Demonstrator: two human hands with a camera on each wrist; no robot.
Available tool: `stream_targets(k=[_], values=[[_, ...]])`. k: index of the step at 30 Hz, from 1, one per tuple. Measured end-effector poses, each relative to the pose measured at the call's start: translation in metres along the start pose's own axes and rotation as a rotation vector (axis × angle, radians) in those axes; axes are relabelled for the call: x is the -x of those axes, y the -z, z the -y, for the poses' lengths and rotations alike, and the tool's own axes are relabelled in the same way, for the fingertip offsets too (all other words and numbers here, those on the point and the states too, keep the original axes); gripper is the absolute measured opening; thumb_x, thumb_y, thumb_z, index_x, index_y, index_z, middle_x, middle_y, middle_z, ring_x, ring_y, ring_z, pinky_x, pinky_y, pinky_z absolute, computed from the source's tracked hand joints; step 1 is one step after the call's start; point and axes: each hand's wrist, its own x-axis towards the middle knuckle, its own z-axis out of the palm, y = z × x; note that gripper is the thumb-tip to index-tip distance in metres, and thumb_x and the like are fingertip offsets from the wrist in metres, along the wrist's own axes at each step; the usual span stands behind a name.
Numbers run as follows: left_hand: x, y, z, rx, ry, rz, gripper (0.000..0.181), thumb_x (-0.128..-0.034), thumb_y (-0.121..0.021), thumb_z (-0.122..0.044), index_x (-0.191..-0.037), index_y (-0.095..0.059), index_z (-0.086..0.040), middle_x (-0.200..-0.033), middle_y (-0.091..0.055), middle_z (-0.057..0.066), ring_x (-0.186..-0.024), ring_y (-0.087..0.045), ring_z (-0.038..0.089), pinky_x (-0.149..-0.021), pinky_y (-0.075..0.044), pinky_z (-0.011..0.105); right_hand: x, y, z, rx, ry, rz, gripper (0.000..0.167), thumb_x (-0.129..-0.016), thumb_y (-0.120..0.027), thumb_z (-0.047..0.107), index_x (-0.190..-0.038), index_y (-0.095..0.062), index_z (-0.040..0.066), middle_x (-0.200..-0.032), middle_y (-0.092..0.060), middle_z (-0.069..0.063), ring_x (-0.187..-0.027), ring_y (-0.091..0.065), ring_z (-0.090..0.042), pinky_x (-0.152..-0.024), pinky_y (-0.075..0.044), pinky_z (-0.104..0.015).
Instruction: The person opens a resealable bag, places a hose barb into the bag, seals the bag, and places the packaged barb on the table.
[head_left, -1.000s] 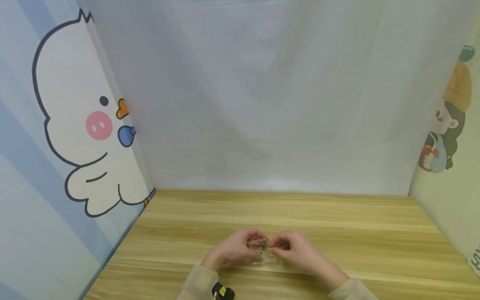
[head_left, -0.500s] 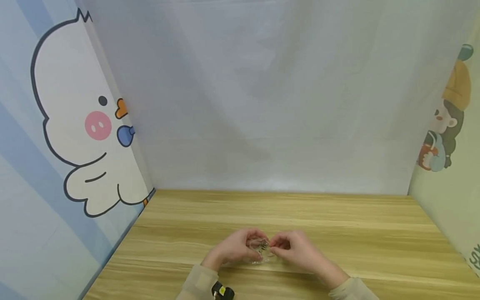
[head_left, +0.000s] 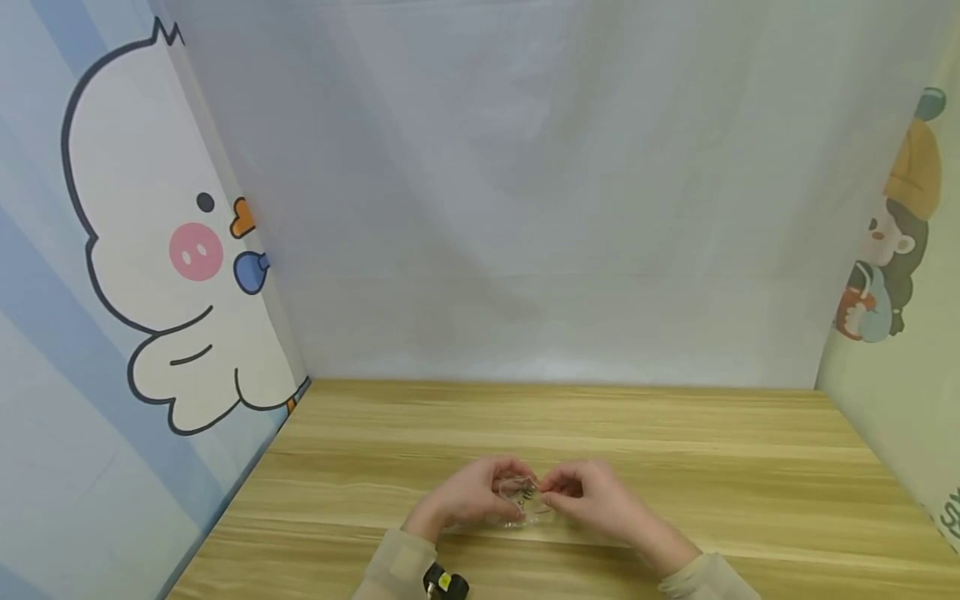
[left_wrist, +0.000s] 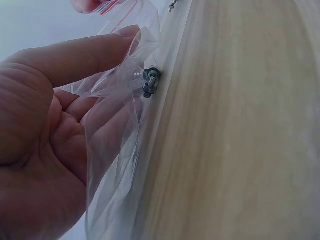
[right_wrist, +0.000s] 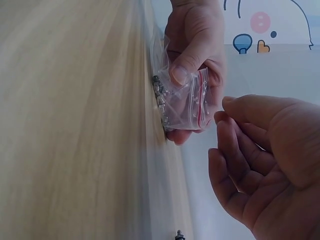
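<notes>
My left hand point(head_left: 480, 492) holds a small clear zip bag point(head_left: 513, 518) just over the wooden table. Its thumb lies on the plastic, and the other fingers are behind the bag. Red lines run along the zip strip point(right_wrist: 201, 100). Inside, low in the bag, are several small dark metal pieces point(left_wrist: 151, 82) that look like screws or similar hardware. From the right, my right hand point(head_left: 592, 500) brings thumb and forefinger together at the bag's zip edge, appearing to pinch it. The exact contact is hard to see.
A small metal piece point(right_wrist: 180, 235), screw-like, lies on the table point(head_left: 675, 433) apart from the bag. A black device with a yellow sticker point(head_left: 446, 583) is by the left wrist. A pale curtain point(head_left: 525, 208) stands behind the table, with printed panels at both sides.
</notes>
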Motion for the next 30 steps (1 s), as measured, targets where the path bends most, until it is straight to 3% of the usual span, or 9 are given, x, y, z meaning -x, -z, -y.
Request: stream_targets(k=[6,16,23,30], values=[[0.002,-0.001,-0.001,-0.019,0.005,-0.014,0.053,-0.0815,-0.087,0.003,-0.128,-0.069,-0.014,-0.128,-0.072,-0.001,-0.124,-0.066,0.022,-0.110,-0.052,0.045,0.001,0.004,0.001,-0.001,-0.019,0.000,0.011,-0.099,-0.076,0.011,-0.105,-0.079,0.002,-0.094,-0.076,0.002,-0.082,-0.068,-0.008,-0.075,-0.060,-0.025],[0.000,-0.001,-0.001,-0.072,0.014,-0.020,0.052,-0.0826,-0.088,-0.001,-0.129,-0.069,-0.016,-0.124,-0.073,-0.006,-0.118,-0.067,0.014,-0.107,-0.053,0.037,0.003,0.014,-0.003,0.018,-0.055,-0.012,0.015,-0.101,-0.076,0.019,-0.107,-0.079,0.006,-0.100,-0.076,0.004,-0.090,-0.070,-0.010,-0.081,-0.060,-0.026],[0.000,-0.001,0.000,-0.058,0.009,-0.011,0.050,-0.0838,-0.088,-0.001,-0.128,-0.069,-0.016,-0.125,-0.073,-0.006,-0.124,-0.066,0.017,-0.112,-0.051,0.041,0.004,0.021,-0.006,0.029,-0.073,-0.026,0.021,-0.103,-0.073,0.023,-0.111,-0.079,0.004,-0.103,-0.077,0.003,-0.091,-0.070,-0.011,-0.081,-0.060,-0.026],[0.000,0.000,0.000,-0.039,-0.002,0.001,0.049,-0.0836,-0.087,0.001,-0.125,-0.070,-0.017,-0.124,-0.073,-0.005,-0.123,-0.066,0.015,-0.110,-0.052,0.038,0.004,0.025,-0.011,0.046,-0.095,-0.036,0.023,-0.104,-0.073,0.026,-0.112,-0.079,0.006,-0.104,-0.077,0.004,-0.092,-0.071,-0.012,-0.080,-0.059,-0.027]])
